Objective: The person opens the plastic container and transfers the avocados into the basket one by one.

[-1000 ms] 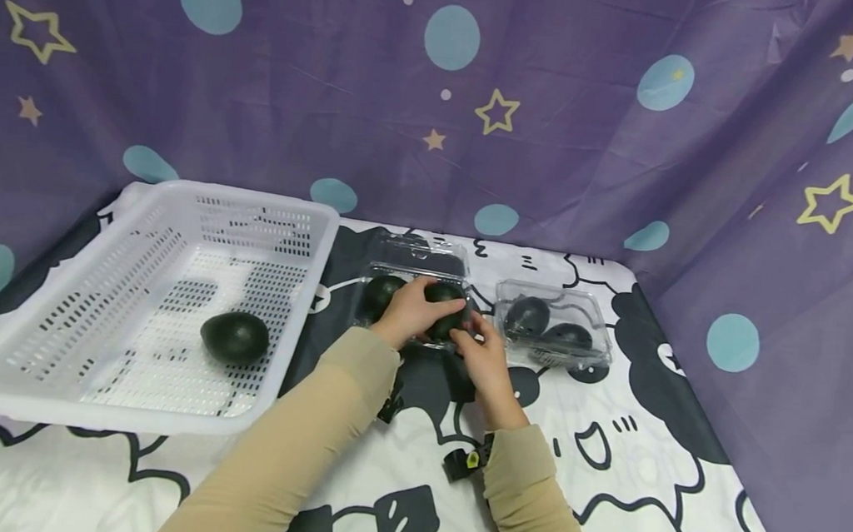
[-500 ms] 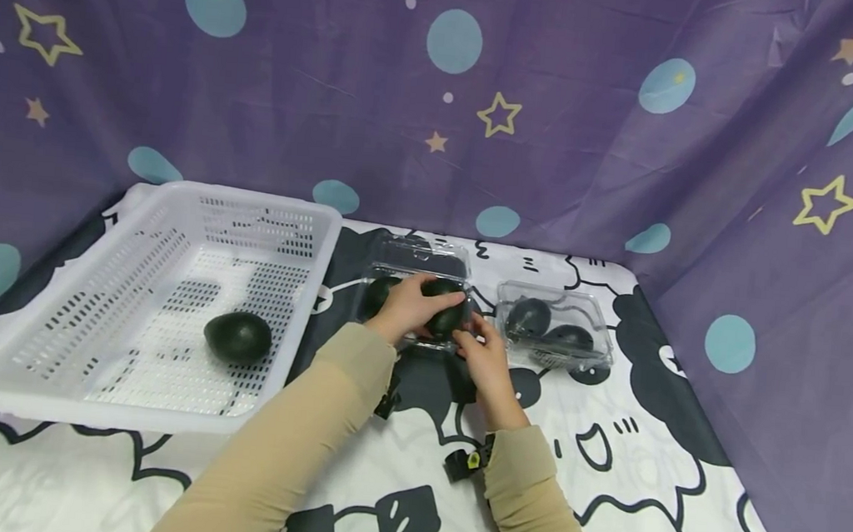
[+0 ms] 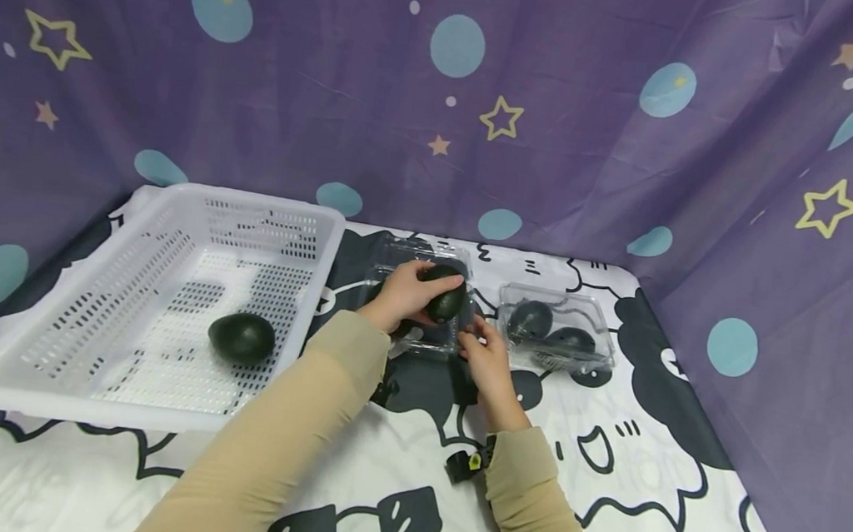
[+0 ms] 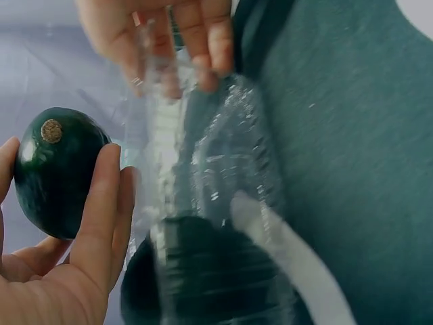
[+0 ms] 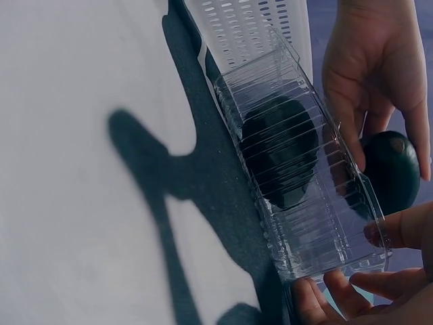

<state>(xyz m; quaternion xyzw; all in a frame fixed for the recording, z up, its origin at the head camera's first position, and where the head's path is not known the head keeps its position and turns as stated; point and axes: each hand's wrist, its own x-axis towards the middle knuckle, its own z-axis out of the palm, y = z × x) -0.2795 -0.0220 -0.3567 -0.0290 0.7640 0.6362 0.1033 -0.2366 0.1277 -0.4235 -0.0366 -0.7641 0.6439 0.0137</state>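
Note:
My left hand (image 3: pixel 400 296) grips a dark green avocado (image 3: pixel 447 295) between thumb and fingers, raised over an opened clear plastic clamshell box (image 3: pixel 420 349). The stem scar of this avocado shows in the left wrist view. Another avocado (image 5: pixel 279 152) lies at the left end of the box, mostly hidden behind my left hand in the head view. My right hand (image 3: pixel 488 363) pinches the box's right end, thumb at the rim and fingers below it in the right wrist view. The box's lid (image 3: pixel 421 254) is folded back toward the curtain.
On the left stands a white perforated basket (image 3: pixel 332 250) with one avocado (image 3: pixel 242 337) inside. To the right of my right hand sits a second clear box (image 3: pixel 594 313) holding two avocados (image 3: pixel 531 318). A purple curtain (image 3: pixel 579 144) hangs behind the cloth-covered table (image 3: pixel 649 501).
My left hand has lifted the avocado up out of the right side of the box. The right hand stays at the box's right end. The view has shifted slightly.

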